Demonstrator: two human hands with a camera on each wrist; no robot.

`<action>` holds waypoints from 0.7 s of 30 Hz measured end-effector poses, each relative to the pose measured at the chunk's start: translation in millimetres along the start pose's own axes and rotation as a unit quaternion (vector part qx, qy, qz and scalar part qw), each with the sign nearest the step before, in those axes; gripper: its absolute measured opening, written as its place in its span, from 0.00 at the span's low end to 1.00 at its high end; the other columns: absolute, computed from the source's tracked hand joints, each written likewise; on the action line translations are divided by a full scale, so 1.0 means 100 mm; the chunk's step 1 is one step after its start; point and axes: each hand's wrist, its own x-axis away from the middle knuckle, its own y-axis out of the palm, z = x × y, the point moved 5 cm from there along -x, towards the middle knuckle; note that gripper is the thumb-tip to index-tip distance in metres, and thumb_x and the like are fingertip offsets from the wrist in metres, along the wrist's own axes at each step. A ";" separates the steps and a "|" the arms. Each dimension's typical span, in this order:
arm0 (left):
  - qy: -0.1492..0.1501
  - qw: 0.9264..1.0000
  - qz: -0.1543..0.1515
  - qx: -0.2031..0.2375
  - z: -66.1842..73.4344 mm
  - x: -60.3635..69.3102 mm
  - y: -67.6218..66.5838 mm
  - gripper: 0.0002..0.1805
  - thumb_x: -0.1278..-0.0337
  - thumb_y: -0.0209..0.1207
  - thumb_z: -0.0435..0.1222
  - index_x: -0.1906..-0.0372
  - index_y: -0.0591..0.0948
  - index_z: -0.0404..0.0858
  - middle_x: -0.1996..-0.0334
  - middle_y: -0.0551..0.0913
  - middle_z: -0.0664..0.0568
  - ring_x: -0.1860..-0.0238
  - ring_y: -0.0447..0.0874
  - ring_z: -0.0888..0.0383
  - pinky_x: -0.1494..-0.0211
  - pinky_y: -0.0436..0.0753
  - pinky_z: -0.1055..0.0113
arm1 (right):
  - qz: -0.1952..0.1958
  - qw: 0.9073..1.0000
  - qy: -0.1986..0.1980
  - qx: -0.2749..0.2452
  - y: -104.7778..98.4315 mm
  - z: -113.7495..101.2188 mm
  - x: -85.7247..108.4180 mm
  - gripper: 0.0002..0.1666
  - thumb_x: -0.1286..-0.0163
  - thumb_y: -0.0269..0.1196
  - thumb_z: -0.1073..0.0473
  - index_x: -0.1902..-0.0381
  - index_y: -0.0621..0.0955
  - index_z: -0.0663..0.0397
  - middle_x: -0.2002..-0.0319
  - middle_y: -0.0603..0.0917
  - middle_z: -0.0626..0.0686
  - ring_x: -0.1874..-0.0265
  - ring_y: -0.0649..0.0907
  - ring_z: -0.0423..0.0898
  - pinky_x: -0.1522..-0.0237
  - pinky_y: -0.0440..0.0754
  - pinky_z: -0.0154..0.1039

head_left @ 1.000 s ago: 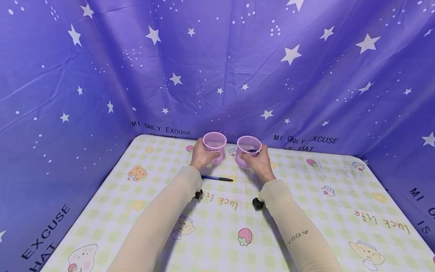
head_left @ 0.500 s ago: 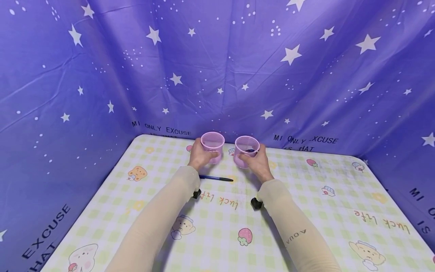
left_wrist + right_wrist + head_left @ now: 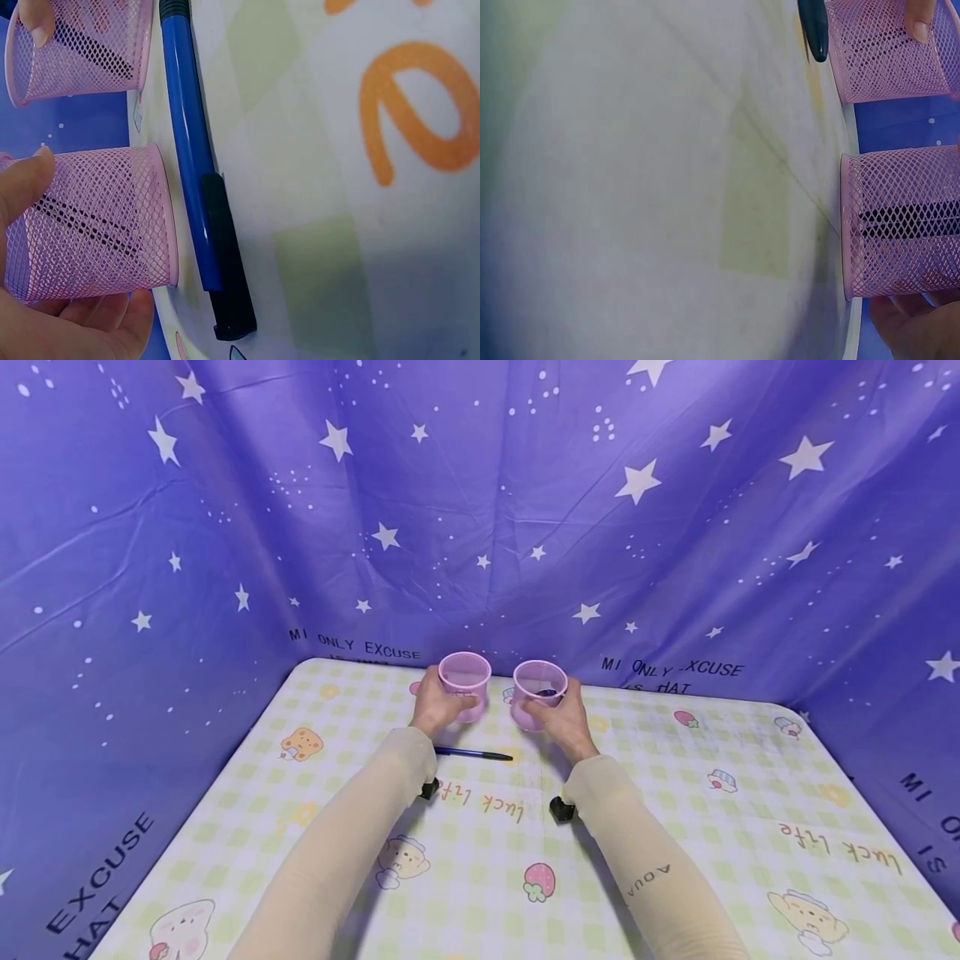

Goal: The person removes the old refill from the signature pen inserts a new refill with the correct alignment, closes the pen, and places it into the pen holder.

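Observation:
Two pink mesh pen cups stand upright at the far edge of the table, a small gap between them. My left hand (image 3: 433, 706) grips the left pen cup (image 3: 465, 670), thumb on its near side. The right pen cup (image 3: 540, 675) is held by my right hand (image 3: 568, 722), also with the thumb in front. Something dark and slim shows inside the right cup, partly hidden by its wall. Dark lines show through the left cup's mesh in the left wrist view; I cannot tell whether they are inside it. A blue ballpoint pen (image 3: 191, 135) lies nearer me.
A checked tablecloth (image 3: 645, 843) with cartoon prints covers the table. Close behind the cups hangs a purple star-patterned curtain (image 3: 480, 510), which also encloses both sides. A black wrist device (image 3: 562, 809) sits under the right sleeve, another (image 3: 430, 788) under the left.
Both hands and the pen cups they hold have shifted slightly to the left together. The ballpoint pen has stayed in place on the table.

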 end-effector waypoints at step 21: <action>-0.003 1.000 0.006 -0.022 -0.05 -0.02 -0.09 0.47 0.70 0.77 0.36 0.38 0.66 0.35 0.46 0.73 0.43 0.43 0.69 0.48 0.36 0.68 0.56 | -0.011 1.000 0.000 -0.004 0.08 -0.04 0.02 0.50 0.51 0.73 0.55 0.35 0.59 0.55 0.42 0.72 0.59 0.41 0.72 0.54 0.36 0.65 0.49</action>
